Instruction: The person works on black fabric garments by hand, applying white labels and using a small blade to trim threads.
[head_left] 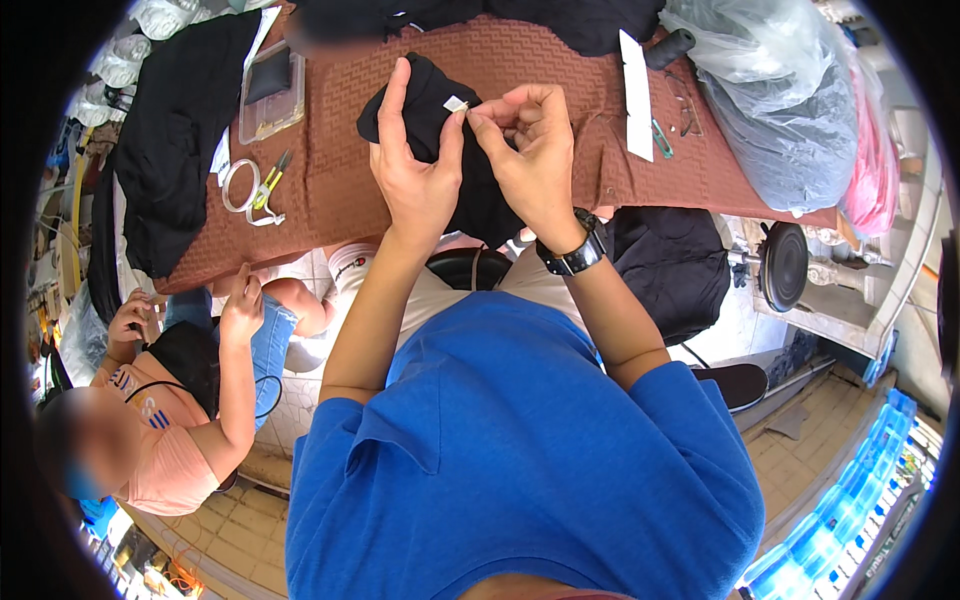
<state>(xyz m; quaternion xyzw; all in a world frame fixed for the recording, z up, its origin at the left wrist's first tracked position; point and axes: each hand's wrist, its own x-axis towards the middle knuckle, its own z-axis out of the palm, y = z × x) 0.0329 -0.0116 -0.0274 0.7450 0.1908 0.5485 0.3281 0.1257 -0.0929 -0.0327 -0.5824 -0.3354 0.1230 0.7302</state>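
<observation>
A piece of black cloth [481, 200] hangs over the near edge of the table, its upper part bunched on the tabletop. On it shows a small white label [454, 103]. My left hand [412, 185] grips the cloth, its thumb just below the label and its index finger pointing up along the fabric. Right beside the label, my right hand [532, 150] pinches with thumb and fingertips. Whatever sits in that pinch is too small to make out. The rest of the cloth under my left palm is hidden.
On the brown-covered table [335, 140] lie yellow-handled thread snips [268, 187], a clear ring [240, 185], a clear plastic box [288, 105], a white strip [636, 95] and a green safety pin [661, 138]. A large plastic bag [790, 100] stands right. A seated person [185, 430] works at left.
</observation>
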